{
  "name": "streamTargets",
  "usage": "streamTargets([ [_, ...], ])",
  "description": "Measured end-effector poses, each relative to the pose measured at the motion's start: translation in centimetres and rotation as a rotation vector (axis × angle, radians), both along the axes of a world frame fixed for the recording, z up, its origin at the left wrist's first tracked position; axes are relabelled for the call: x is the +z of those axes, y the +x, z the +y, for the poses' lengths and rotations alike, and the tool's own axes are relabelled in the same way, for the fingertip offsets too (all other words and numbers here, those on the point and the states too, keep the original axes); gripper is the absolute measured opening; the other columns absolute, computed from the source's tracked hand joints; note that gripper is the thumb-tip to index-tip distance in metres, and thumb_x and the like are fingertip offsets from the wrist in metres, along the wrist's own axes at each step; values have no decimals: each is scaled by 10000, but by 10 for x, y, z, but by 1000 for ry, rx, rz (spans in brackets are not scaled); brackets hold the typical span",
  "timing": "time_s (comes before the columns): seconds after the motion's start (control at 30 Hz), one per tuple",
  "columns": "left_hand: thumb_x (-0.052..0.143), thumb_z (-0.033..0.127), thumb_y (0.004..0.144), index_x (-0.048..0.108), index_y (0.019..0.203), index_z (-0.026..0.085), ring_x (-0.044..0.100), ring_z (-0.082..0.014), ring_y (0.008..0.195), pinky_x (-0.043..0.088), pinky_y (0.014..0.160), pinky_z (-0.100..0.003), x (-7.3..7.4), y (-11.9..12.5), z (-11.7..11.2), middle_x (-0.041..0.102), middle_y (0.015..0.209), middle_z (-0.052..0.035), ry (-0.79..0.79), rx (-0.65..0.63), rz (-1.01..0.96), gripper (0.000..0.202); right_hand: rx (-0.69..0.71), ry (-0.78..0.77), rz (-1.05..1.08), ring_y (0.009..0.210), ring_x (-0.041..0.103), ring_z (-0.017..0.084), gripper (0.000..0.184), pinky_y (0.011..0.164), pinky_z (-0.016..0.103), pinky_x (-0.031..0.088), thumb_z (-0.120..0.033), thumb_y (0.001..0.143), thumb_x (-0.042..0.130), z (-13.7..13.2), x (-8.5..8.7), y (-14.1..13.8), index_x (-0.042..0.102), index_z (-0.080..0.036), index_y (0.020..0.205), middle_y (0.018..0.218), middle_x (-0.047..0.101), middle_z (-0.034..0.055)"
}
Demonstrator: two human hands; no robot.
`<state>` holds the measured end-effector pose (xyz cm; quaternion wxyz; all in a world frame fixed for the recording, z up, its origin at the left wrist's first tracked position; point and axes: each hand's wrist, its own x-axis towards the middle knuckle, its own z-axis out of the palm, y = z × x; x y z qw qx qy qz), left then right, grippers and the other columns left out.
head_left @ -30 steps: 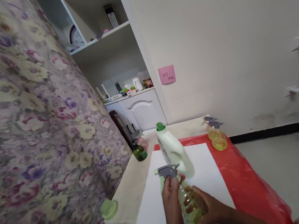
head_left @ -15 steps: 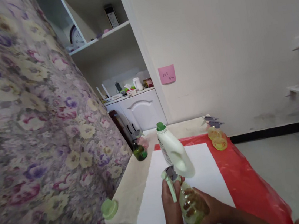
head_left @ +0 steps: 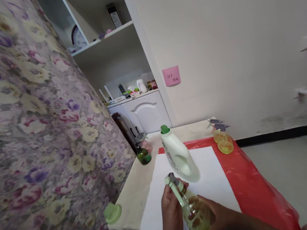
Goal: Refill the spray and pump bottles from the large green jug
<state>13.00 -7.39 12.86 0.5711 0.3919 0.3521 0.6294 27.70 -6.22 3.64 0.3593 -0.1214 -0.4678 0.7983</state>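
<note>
Head camera view: a person grips a clear, yellow-green spray bottle at the bottom centre of the frame, its top tilted toward the left. The left hand is closed around the neck, just below the spray head; the right hand is wrapped around the body. Just beyond, a pale jug stands on a white sheet, leaving a strip of sheet on either side. A red sheet borders it on the right and hangs over the tabletop's edge toward the floor. At lower left, a light green cap sits close to the edge of the cream tabletop, beside a floral curtain. A dark green bottle stands near the far left edge, well apart from both hands; yellow spray bottles cluster at the far right corner, against the wall.
</note>
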Motion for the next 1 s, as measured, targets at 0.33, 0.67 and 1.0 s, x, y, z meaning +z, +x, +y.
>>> streamTargets([
  [0.33, 803, 332, 652, 681, 1015, 175, 631, -166, 809, 469, 817, -287, 11, -14, 10, 686, 867, -36, -16, 126, -34, 414, -62, 21, -166, 992, 589, 273, 1083, 839, 445, 480, -228, 216, 959, 5, -15, 2, 523, -263, 1207, 1103, 585, 52],
  [0.67, 781, 286, 672, 695, 987, 206, 597, -165, 914, 442, 831, -254, 23, -46, 14, 701, 954, -11, 67, 287, 86, 336, -192, 193, -310, 1085, 534, 293, 1127, 963, 449, 400, -320, 301, 954, 8, -18, 7, 456, -240, 1308, 1151, 558, 67],
  [1.0, 822, 251, 618, 708, 964, 207, 569, -82, 720, 458, 672, -164, 44, -85, 13, 684, 859, 26, 143, 457, -35, 366, -304, 184, -399, 1081, 529, 304, 1137, 899, 441, 449, -329, 313, 935, 10, -24, 4, 409, -254, 1319, 1170, 524, 82],
])
